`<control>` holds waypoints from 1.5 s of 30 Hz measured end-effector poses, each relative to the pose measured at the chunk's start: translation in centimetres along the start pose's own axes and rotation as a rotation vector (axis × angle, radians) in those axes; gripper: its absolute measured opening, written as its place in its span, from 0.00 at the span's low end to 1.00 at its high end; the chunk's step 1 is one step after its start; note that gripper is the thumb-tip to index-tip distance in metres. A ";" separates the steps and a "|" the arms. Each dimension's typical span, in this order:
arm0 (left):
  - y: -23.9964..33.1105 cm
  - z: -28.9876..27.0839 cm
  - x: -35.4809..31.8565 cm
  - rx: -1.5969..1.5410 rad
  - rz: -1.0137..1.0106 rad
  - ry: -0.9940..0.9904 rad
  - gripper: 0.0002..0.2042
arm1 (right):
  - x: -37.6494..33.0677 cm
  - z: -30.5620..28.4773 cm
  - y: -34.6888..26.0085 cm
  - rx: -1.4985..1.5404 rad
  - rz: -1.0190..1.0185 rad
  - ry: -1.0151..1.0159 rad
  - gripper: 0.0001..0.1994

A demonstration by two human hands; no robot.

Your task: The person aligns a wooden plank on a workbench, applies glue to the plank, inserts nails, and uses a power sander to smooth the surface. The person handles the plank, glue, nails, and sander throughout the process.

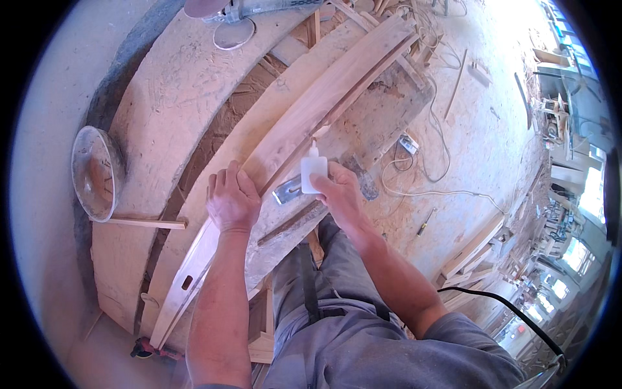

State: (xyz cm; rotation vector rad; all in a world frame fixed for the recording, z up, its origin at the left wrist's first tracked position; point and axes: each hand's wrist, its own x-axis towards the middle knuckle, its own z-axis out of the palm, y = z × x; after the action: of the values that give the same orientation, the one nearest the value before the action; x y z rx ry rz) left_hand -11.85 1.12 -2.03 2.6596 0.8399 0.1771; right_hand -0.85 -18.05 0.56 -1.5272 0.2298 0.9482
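A long wooden board (295,129) lies slantwise across the bench, with a groove along its near edge and a small slot toward its lower left end. My left hand (234,198) rests over this board, fingers curled round it. In my right hand (340,191) is a small white squeeze bottle (314,174), gripped between thumb and fingers. Its thin nozzle points up beside the board's grooved edge. Just under the bottle, a metal plane-like tool (287,190) lies on the bench, partly hidden by the bottle and my hand.
A dusty basin (97,174) leans at the left near a short wood strip (146,223). A round lid (234,34) lies on the far bench top. Cables (447,155), a screwdriver-like tool (426,222) and stacked timber (473,249) are on the floor at right.
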 end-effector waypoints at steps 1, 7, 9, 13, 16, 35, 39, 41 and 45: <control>0.0 0.0 0.0 0.001 0.001 0.001 0.17 | 0.1 0.0 0.2 0.007 0.001 0.003 0.15; -0.1 0.0 -0.1 0.017 -0.009 -0.010 0.17 | 0.2 -0.1 0.4 0.036 0.004 0.014 0.14; 0.0 0.0 0.0 0.017 -0.013 -0.011 0.17 | 0.3 -0.2 0.5 0.032 -0.005 0.014 0.14; 0.1 0.0 0.1 0.012 -0.012 -0.005 0.16 | 0.4 -0.4 0.7 -0.011 -0.017 0.020 0.14; 0.1 0.0 0.1 0.007 -0.006 0.000 0.16 | 0.6 -0.6 0.9 -0.082 -0.034 0.030 0.15; -0.1 0.2 0.0 0.025 0.008 0.005 0.16 | 0.8 -1.8 0.4 -0.178 -0.119 0.079 0.14; -0.4 0.7 0.0 0.026 0.030 0.046 0.14 | 1.3 -2.5 1.3 -0.150 -0.154 0.134 0.13; -0.3 0.7 0.0 0.026 0.026 0.039 0.15 | 1.3 -2.9 1.5 -0.234 -0.256 0.234 0.12; -0.3 0.4 0.0 0.040 0.027 0.014 0.16 | 1.8 -4.0 0.9 -0.233 -0.405 0.354 0.11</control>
State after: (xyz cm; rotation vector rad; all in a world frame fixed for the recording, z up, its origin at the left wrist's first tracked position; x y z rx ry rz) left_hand -11.91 1.24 -2.55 2.7105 0.8211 0.1882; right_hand 1.44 -21.20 -1.66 -1.8648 0.0549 0.3896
